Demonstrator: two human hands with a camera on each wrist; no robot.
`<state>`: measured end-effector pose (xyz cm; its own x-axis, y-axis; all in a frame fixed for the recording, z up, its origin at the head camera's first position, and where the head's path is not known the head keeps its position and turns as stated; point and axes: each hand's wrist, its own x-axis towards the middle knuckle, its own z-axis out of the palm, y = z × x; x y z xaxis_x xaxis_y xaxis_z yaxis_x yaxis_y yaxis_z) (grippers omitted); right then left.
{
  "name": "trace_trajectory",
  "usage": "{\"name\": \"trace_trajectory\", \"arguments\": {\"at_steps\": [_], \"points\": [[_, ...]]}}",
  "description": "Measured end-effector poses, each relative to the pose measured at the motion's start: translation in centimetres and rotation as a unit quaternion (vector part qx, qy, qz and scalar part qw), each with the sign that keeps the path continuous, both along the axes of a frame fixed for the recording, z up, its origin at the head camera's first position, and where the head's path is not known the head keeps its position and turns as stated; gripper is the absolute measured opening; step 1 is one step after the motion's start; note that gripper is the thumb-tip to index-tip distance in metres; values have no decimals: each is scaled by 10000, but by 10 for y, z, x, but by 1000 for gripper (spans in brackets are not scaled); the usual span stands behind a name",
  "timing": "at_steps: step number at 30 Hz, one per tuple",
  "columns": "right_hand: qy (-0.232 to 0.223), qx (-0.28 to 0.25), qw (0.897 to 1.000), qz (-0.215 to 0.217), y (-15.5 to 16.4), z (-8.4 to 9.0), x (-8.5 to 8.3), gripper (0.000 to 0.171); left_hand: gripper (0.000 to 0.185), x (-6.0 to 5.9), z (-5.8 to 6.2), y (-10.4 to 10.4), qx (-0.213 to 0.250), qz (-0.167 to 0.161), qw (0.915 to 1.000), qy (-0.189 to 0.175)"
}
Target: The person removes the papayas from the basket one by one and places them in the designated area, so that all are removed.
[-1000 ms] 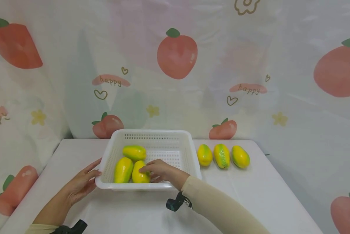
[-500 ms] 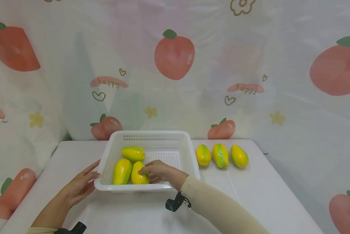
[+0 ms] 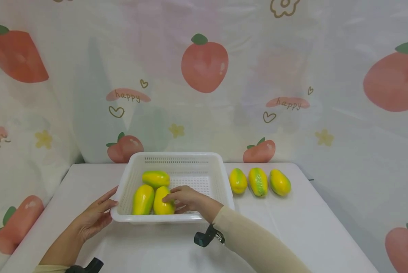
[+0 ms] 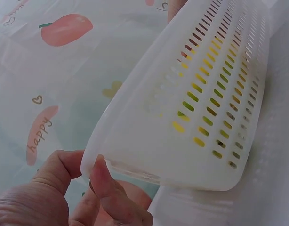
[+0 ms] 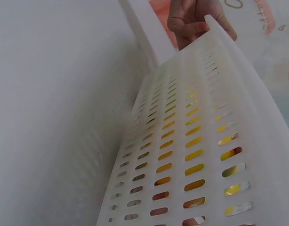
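A white plastic basket (image 3: 176,218) with slotted walls stands on the table. My left hand (image 3: 95,218) pinches the rim at its front left corner; in the left wrist view the thumb and finger (image 4: 104,176) lie on either side of that rim. Inside the basket, on its left side, are a papaya (image 3: 156,178) lying sideways and another papaya (image 3: 143,200) in front of it. My right hand (image 3: 188,199) reaches over the front wall and grips a third yellow-green papaya (image 3: 163,203), its fingertips partly hidden behind the fruit and wall.
To the right of the basket, a papaya (image 3: 238,181), a green-striped papaya (image 3: 258,182) and another papaya (image 3: 280,182) stand in a row on the white table (image 3: 292,227). A fruit-print cloth (image 3: 204,125) hangs behind the table and along its left side.
The head view shifts slightly. Both hands, the basket and the papayas keep their places relative to each other.
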<state>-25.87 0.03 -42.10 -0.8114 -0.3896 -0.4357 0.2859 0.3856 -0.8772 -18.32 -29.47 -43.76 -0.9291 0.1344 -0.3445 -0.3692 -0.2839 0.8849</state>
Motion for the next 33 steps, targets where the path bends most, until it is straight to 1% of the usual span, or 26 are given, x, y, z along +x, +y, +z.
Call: {"name": "trace_trajectory", "arguments": {"at_steps": [4, 8, 14, 16, 17, 20, 21, 22, 24, 27, 28, 33], "points": [[-72, -112, 9999, 1, 1, 2, 1, 66, 37, 1, 1, 1, -27, 46, 10000, 8], [-109, -195, 9997, -16, 2, 2, 0, 69, 36, 2, 3, 2, 74, 23, 10000, -10], [-90, -381, 9992, -56, 6, 2, 1, 69, 35, 2, 3, 2, -23, 30, 9999, -106], [-108, -456, 9989, -70, 8, 3, 2, 69, 40, 1, 3, 2, -126, 69, 9998, -170], [-112, -480, 9988, -72, 9, 4, 2, 69, 45, 1, 3, 2, -186, 92, 9996, -212], [-121, -542, 9984, -81, 10, 6, 2, 68, 65, -1, 4, 2, -369, 26, 9991, -216], [-149, -577, 9982, -110, 11, 6, 2, 69, 69, -1, 4, 3, -442, 39, 9988, -228], [-161, -617, 9979, -131, 12, 7, 2, 68, 73, -2, 4, 3, -499, -19, 9986, -197], [-187, -690, 9973, -166, 13, 7, 1, 68, 76, -2, 4, 2, -613, -56, 9980, -157], [-231, -768, 9965, -222, 16, 7, 0, 69, 76, -3, 3, 2, -831, -20, 9964, -149], [-232, -770, 9965, -237, 18, 6, 0, 69, 76, -2, 3, 2, -887, -51, 9960, -126], [-212, -747, 9965, -299, 26, 5, 0, 69, 76, -1, 4, 1, -1091, 28, 9939, -138]]}}
